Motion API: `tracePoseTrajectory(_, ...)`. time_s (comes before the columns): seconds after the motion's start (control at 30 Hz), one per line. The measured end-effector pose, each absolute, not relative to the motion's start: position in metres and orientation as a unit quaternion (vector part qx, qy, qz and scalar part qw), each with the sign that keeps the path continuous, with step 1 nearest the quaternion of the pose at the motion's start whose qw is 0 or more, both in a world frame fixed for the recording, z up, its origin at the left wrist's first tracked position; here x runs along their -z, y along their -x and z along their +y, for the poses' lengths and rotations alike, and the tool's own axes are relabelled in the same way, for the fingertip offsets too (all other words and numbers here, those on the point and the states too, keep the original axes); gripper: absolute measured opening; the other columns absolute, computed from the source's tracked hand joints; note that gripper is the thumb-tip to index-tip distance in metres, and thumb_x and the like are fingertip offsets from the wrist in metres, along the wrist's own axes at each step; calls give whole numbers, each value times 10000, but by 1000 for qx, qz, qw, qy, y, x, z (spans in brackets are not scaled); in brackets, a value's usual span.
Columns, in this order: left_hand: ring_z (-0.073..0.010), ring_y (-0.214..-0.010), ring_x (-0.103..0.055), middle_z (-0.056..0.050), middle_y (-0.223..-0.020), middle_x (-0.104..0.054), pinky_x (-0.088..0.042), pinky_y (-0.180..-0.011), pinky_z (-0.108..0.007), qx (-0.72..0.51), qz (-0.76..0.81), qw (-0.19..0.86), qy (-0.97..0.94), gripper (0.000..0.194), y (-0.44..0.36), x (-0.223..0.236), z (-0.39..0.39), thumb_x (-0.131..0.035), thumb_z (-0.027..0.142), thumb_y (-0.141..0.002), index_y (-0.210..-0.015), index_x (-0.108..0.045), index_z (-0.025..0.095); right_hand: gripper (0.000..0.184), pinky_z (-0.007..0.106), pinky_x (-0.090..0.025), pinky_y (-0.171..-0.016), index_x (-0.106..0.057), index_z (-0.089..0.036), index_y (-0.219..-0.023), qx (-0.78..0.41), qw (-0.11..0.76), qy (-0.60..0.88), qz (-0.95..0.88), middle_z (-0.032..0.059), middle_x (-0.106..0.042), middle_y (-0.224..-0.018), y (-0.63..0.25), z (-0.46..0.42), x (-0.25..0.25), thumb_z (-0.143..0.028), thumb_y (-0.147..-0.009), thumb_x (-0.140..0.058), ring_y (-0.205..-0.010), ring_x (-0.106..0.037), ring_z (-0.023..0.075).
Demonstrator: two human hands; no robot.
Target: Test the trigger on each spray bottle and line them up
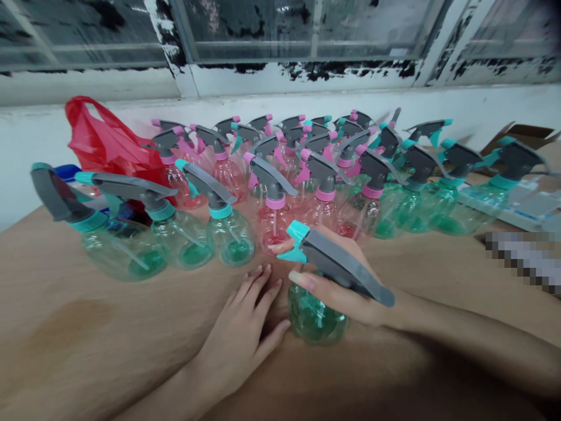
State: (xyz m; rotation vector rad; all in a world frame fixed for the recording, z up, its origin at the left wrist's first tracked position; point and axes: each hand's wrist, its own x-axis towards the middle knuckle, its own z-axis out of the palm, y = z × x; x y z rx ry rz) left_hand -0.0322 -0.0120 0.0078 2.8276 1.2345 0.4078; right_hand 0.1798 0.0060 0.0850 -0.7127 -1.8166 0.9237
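My right hand [346,292] is wrapped round the neck of a green spray bottle [315,318], just below its grey and turquoise trigger head. The fingers behind the neck are partly hidden by the head. My left hand [245,327] lies flat on the wooden table [144,351] with its fingers stretched out, close to the bottle's left side and holding nothing. Just beyond the hands stand a pink spray bottle [274,219] and a green spray bottle [230,240].
Several more pink and green spray bottles fill the table's back half. A red plastic bag [109,140] sits at the back left, by the wall. To the right are an open cardboard box [523,137] and a pale blue-white tray [504,207]. Windows run above the wall.
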Motion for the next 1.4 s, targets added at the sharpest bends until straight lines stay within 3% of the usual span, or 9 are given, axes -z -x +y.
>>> tracePoseTrajectory(0.47, -350, -1347, -387, -175, -1453, -444, -391, -1042, -539, -130, 401, 23, -906, 529, 32, -6, -12, -542, 395, -945, -1393, -428, 137, 152, 281, -491, -610, -545, -220, -929, -389, 474, 286, -736, -9, -597, -793, -179, 7, -86, -247, -804, -628, -662, -571, 127)
tracePoseTrajectory(0.7, -346, -1354, -378, -174, -1473, -417, -386, -1045, -541, -129, 398, 4, -908, 515, 33, -5, -12, -508, 386, -966, -1405, -409, 135, 196, 269, -375, -527, -467, -209, -706, -333, 443, 312, -772, -38, -460, -648, -181, 9, -95, -281, -831, -600, -568, -438, 107)
tracePoseTrajectory(0.8, -345, -1349, -385, -165, -1466, -430, -387, -1044, -547, -133, 399, 11, -907, 509, 34, -5, -12, -513, 390, -961, -1399, -421, 147, 120, 281, -424, -579, -550, -195, -818, -349, 450, 303, -764, -16, -526, -713, -182, 9, -93, -295, -826, -615, -627, -501, 123)
tracePoseTrajectory(0.9, -346, -1346, -390, -162, -1457, -443, -383, -1045, -552, -136, 397, 15, -908, 508, 33, -6, -12, -519, 390, -957, -1394, -426, 150, 180, 285, -465, -607, -584, -192, -959, -368, 465, 289, -752, -5, -557, -780, -181, 8, -88, -288, -814, -630, -662, -541, 129)
tracePoseTrajectory(1.4, -364, -1331, -407, -189, -1431, -465, -408, -1023, -557, -133, 397, 8, -908, 509, 33, -5, -11, -532, 375, -949, -1376, -451, 110, 160, 314, -513, -658, -574, -201, -940, -393, 468, 290, -736, 0, -595, -743, -181, 7, -86, -257, -804, -636, -713, -601, 162)
